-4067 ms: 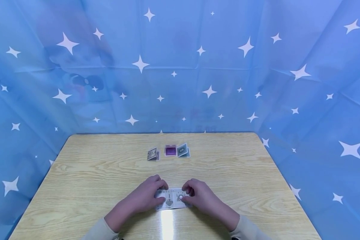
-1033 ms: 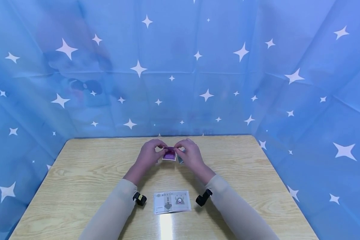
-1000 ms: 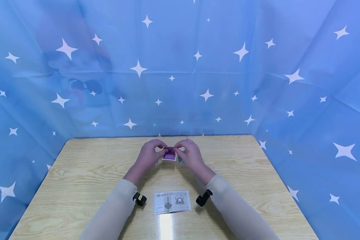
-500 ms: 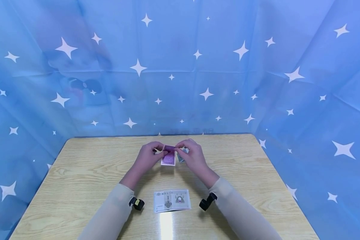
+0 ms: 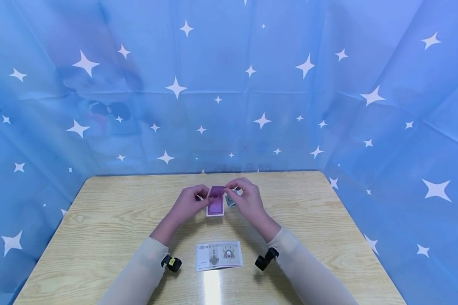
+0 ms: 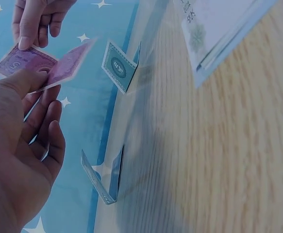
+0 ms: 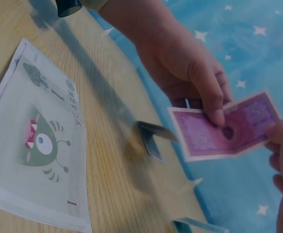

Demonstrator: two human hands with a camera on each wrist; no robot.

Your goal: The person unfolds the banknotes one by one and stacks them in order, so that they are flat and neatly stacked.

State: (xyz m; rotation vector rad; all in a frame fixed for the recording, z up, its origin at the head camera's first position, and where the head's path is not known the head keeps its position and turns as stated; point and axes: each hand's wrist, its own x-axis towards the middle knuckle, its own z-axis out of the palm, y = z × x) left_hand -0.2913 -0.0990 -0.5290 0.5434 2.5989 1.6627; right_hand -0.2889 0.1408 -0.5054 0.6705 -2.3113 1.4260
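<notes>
A purple play banknote [image 5: 215, 208] marked 5, creased across its middle, is held up over the far part of the table. My left hand [image 5: 188, 203] pinches it, thumb lying near the crease in both wrist views. With thumb and fingers my right hand [image 5: 249, 201] pinches the end of its upper half. Just behind the right fingers a teal folded note [image 5: 230, 200] stands on the table, also seen in the left wrist view. A brownish folded note [image 7: 153, 138] stands under the left hand; that hand hides it in the head view.
A larger white play banknote [image 5: 213, 258] with a one-eyed cartoon monster lies flat near the front, between both forearms, with another sheet edge beneath. The wooden table [image 5: 99, 237] ends at a blue star-patterned curtain [image 5: 229, 106].
Both hands left the white note, reached to the back and picked up the purple note. Over the last second its fold opened wider and its lower half came towards me.
</notes>
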